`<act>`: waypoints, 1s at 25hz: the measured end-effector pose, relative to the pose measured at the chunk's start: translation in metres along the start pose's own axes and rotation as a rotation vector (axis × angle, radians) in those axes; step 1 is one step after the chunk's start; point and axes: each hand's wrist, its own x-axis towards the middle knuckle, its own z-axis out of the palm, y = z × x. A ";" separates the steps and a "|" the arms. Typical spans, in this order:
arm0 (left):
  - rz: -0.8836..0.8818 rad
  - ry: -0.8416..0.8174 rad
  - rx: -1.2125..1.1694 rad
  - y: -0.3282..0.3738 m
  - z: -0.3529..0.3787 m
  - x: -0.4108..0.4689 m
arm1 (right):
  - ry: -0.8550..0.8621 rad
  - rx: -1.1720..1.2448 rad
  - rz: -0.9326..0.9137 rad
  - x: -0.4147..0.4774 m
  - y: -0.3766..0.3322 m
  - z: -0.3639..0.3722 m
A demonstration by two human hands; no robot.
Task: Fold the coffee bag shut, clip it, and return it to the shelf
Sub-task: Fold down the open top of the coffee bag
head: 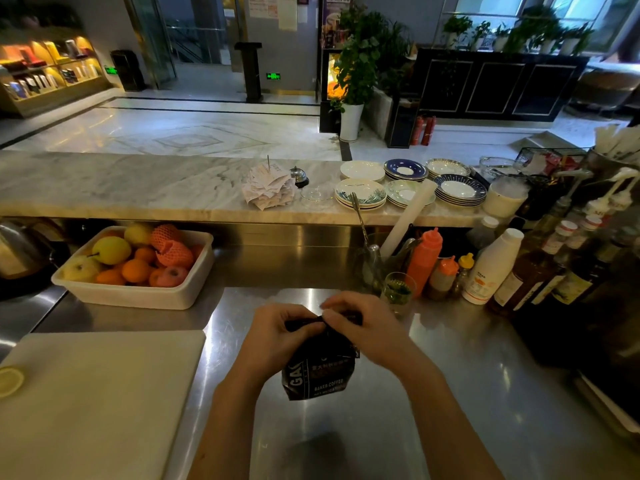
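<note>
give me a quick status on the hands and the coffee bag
Left hand and right hand both pinching the bag top. Coffee bag upright on steel counter, top gathered, no clip visible. Small glass close behind right hand.

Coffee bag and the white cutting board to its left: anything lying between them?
Nothing; in the head view only bare steel counter separates the coffee bag from the cutting board.

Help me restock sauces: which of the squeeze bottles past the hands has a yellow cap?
The small squeeze bottle with the yellow cap, standing just left of the tall white plastic bottle. The two squeeze bottles to its left, one tall and one short, have orange caps.
</note>
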 end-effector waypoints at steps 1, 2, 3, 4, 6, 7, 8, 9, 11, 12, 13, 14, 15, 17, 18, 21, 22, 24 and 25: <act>0.009 0.005 -0.004 0.002 0.001 0.000 | 0.069 -0.042 -0.021 0.002 0.001 0.008; 0.013 0.016 -0.001 0.003 0.002 0.000 | 0.135 -0.042 -0.033 0.003 0.003 0.013; 0.016 0.026 0.009 0.005 0.002 0.000 | 0.196 -0.036 -0.039 0.003 0.006 0.015; 0.020 0.033 0.021 0.007 0.002 0.001 | 0.252 -0.035 -0.052 0.003 0.007 0.017; 0.040 0.055 0.018 0.009 0.005 0.002 | 0.354 -0.034 -0.089 0.002 0.009 0.019; 0.049 0.084 0.000 0.010 0.008 0.002 | 0.391 -0.040 -0.107 0.002 0.010 0.021; 0.049 0.124 -0.026 0.010 0.011 0.001 | 0.412 -0.050 -0.124 0.001 0.010 0.021; 0.046 0.163 -0.052 0.011 0.015 -0.001 | 0.421 -0.059 -0.140 0.001 0.011 0.020; 0.055 0.170 -0.085 0.010 0.018 -0.004 | 0.417 -0.068 -0.160 -0.001 0.016 0.015; 0.064 0.136 -0.094 0.009 0.018 -0.005 | 0.405 -0.079 -0.167 -0.001 0.019 0.011; 0.073 0.087 -0.106 0.008 0.017 -0.006 | 0.388 -0.092 -0.175 -0.002 0.022 0.008; 0.080 0.037 -0.113 0.007 0.015 -0.006 | 0.362 -0.098 -0.183 -0.003 0.024 0.006; 0.081 -0.007 -0.111 0.006 0.012 -0.005 | 0.332 -0.097 -0.189 -0.005 0.026 0.004; 0.072 -0.077 -0.084 0.005 0.004 -0.004 | 0.287 -0.085 -0.205 -0.006 0.027 0.002; 0.069 -0.110 -0.071 0.005 0.000 -0.003 | 0.275 -0.076 -0.209 -0.005 0.027 0.001; 0.086 -0.178 -0.031 0.009 -0.011 -0.001 | 0.247 -0.044 -0.210 -0.003 0.024 -0.005; 0.094 -0.190 -0.025 0.009 -0.014 0.000 | 0.239 -0.038 -0.214 -0.003 0.022 -0.006; 0.099 -0.193 -0.051 0.012 -0.016 0.000 | 0.238 -0.037 -0.218 -0.002 0.018 -0.007; 0.100 -0.178 -0.073 0.014 -0.015 -0.001 | 0.250 -0.035 -0.215 -0.003 0.016 -0.008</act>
